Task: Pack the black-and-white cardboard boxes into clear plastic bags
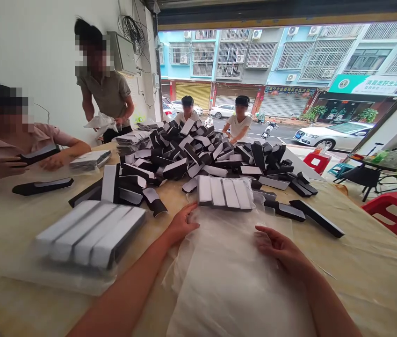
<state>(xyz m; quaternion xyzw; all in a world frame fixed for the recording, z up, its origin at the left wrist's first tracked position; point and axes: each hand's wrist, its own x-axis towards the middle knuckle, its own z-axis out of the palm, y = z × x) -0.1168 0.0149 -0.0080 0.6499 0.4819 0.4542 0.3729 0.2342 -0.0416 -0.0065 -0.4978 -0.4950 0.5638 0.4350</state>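
Well, both hands lie open with the fingers spread, and neither pinches anything. The left hand (180, 224) rests on a translucent plastic bag (226, 281), and the right hand (282, 248) lies on the same bag, its fingers loosely curved. At the bag's far end, touching it, sits a bundle of four white-banded boxes (224, 193) wrapped in clear plastic. A second bundle of four (89, 234) lies farther left on the tan-covered table (366, 252). Beyond them spreads a heap of black boxes with white bands (198, 154), too many to count. Four other people surround the table. A seated co-worker (9, 145) at left holds one black box (39, 154), with another black box (42, 186) lying just beside. A standing co-worker (105, 89) grips a white plastic bag (102, 124). Two more people (187, 112) (238, 124) stand across the heap.
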